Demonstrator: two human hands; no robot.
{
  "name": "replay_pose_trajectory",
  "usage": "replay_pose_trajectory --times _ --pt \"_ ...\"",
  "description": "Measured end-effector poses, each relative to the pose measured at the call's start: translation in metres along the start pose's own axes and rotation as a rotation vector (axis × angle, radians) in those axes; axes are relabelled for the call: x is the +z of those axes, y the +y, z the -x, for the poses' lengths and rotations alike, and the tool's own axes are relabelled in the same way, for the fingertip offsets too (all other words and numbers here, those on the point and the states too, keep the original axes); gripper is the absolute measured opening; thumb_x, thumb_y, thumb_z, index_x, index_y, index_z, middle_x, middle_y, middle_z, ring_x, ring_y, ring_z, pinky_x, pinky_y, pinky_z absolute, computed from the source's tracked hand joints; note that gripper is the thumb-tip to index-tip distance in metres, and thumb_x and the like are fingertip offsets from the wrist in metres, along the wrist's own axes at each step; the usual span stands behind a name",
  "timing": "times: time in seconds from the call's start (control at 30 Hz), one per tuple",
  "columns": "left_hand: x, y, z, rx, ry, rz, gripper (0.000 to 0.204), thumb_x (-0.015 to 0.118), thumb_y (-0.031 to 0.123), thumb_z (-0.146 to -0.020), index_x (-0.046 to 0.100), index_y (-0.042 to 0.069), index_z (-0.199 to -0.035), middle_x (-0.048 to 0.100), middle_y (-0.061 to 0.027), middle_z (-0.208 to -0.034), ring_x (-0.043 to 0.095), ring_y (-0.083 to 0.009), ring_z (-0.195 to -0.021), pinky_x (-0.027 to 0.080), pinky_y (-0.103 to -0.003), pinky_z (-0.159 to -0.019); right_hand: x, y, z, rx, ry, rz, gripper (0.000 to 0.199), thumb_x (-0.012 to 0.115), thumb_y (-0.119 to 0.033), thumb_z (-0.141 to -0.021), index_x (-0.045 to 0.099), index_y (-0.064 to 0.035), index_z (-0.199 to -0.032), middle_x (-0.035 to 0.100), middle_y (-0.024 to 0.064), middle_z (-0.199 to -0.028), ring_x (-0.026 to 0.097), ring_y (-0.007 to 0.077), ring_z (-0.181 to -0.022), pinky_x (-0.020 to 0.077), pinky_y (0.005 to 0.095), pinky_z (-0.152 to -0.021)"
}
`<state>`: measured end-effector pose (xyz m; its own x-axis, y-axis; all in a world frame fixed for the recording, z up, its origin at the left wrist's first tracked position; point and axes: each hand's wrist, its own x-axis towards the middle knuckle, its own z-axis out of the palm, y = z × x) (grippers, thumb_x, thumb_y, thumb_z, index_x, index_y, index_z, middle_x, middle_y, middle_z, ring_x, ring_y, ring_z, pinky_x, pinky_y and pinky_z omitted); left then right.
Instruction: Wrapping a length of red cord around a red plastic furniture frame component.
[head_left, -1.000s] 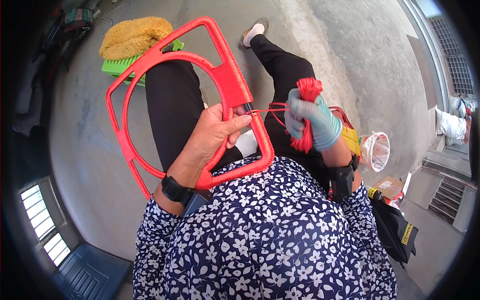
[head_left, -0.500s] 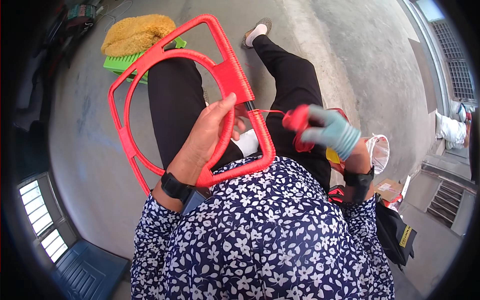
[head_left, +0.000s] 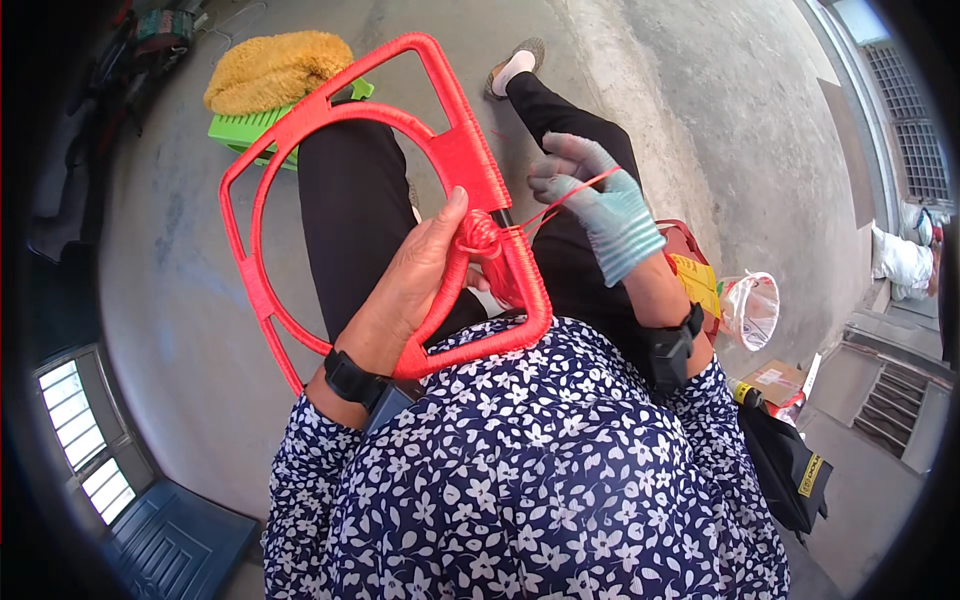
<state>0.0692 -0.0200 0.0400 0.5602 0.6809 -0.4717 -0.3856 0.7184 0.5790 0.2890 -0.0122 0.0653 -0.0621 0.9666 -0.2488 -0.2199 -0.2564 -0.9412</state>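
My bare left hand (head_left: pixel 425 260) is closed on the inner ring of a frame (head_left: pixel 468 170) wound in red cord, a circle set inside a rectangle. Beside its thumb and fingers sits a bundle of red cord (head_left: pixel 480 233), partly inside the frame. A short dark stretch of bar (head_left: pixel 502 217) shows bare between the wound parts. From there a thin strand of cord (head_left: pixel 560 202) runs taut up to my gloved right hand (head_left: pixel 597 205), crossing its curled fingers. The glove is light grey-blue. The frame rests tilted over my lap.
A green plastic stool (head_left: pixel 240 128) with a yellow fluffy cushion (head_left: pixel 278 72) stands far left. On the right are a red container with a yellow label (head_left: pixel 697 285), a clear plastic-lined bin (head_left: pixel 752 312), a cardboard box (head_left: pixel 778 380) and a black bag (head_left: pixel 785 465).
The cord bundle has passed from my right hand to beside my left hand at the frame. My right hand has moved up and slightly left, with the strand drawn across its fingers.
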Motion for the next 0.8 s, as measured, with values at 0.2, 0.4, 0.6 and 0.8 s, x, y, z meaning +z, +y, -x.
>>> replay_pose_trajectory --times 0.2,0.4,0.6,0.8 --pt "0.011 -0.001 0.0 0.244 0.081 -0.098 0.047 0.051 0.05 -0.095 0.057 0.004 -0.1 0.061 -0.0024 -0.079 0.06 -0.0097 -0.071 0.05 -0.025 -0.057 0.036 -0.016 0.027 -0.538 -0.217 1.001 0.065 0.082 -0.029 -0.066 0.057 -0.0069 -0.122 0.043 0.0207 -0.137 0.046 0.0356 -0.125 0.0448 0.0386 -0.098" --pt "0.02 0.001 -0.001 0.329 0.129 0.03 0.04 0.052 0.042 -0.097 0.057 0.004 -0.105 0.063 -0.0033 -0.088 0.06 -0.0085 -0.071 0.051 -0.024 -0.059 0.049 0.0 0.03 -0.66 -0.127 0.776 0.044 0.075 -0.011 -0.077 0.056 -0.0029 -0.116 0.055 0.0176 -0.125 0.059 0.0244 -0.11 0.0499 0.0344 -0.09" --pt "0.006 -0.002 0.003 0.234 0.046 -0.131 0.03 0.061 0.029 -0.093 0.058 0.003 -0.107 0.065 -0.0047 -0.091 0.061 -0.0083 -0.068 0.051 -0.022 -0.055 0.022 -0.023 0.042 -0.422 -0.003 0.553 0.025 0.071 -0.008 -0.079 0.058 -0.0013 -0.1 0.067 0.0143 -0.088 0.068 0.0199 -0.078 0.0533 0.0309 -0.07" --pt "0.008 0.001 0.005 0.122 -0.091 -0.219 0.029 0.06 0.022 -0.093 0.055 -0.003 -0.108 0.063 -0.0078 -0.089 0.061 -0.0079 -0.063 0.048 -0.018 -0.047 -0.005 -0.062 0.04 -0.094 0.118 1.774 0.02 0.059 -0.019 -0.08 0.057 -0.0024 -0.09 0.064 0.0206 -0.076 0.064 0.0356 -0.072 0.0512 0.0413 -0.062"
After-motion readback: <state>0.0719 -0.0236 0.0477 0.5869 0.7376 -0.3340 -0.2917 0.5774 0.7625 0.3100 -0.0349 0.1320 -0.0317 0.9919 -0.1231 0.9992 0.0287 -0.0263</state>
